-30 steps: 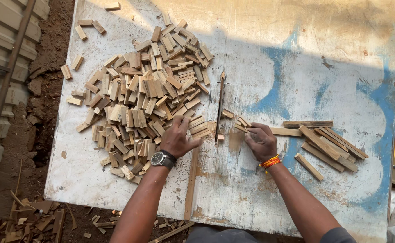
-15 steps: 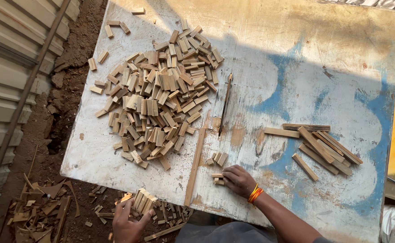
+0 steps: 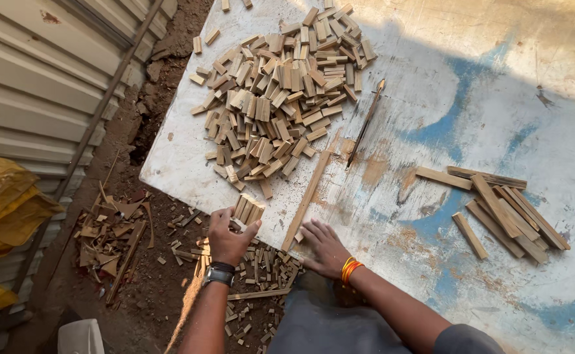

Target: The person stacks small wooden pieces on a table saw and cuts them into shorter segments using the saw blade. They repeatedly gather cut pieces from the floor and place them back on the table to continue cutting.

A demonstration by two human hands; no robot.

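My left hand, with a watch at the wrist, grips a small bundle of short wooden pieces just off the near edge of the white board. My right hand, with an orange band at the wrist, lies flat with fingers spread on the board's near edge, beside a long thin wooden strip. A large heap of short wooden blocks covers the board's far left part.
A slim stick-like tool lies right of the heap. Several longer wooden slats lie on the board's right side. Cut pieces and shavings litter the dirt below the board edge. Corrugated metal sheeting and a yellow sack stand at left.
My left hand left the heap, went down off the board's near edge, and now holds a bundle of pieces at that edge. My right hand slid toward the near edge and flattened.
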